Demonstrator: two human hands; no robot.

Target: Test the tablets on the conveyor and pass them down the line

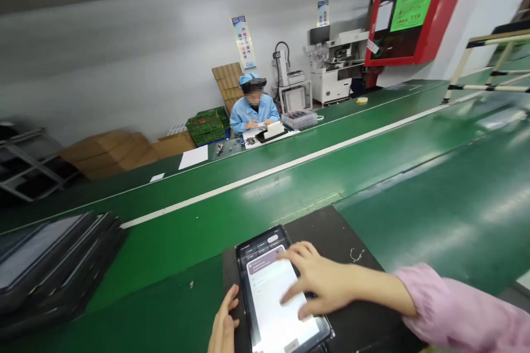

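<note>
A large smartphone (pixel 269 298) with a lit, mostly white screen lies lengthwise before me on a black pad (pixel 348 242). Over its screen, my right hand (pixel 318 281) is held with fingers spread and slightly blurred. The index fingertip is near the top of the white panel; I cannot tell whether it touches the glass. My left hand (pixel 224 322) is beside the phone's left edge, fingers loosely extended and not wrapped round it. Part of this hand is cut off by the bottom of the picture. Small pale scraps (pixel 356 255) lie on the pad, right of the phone.
Dark stacked trays (pixel 58 270) stand at left on the green work surface (pixel 165 265). Across the bench a person in blue (pixel 254 110) handles small items. Behind are green crates (pixel 206 126), cardboard boxes (pixel 107 154) and machines. A pipe rack (pixel 488 85) stands at right.
</note>
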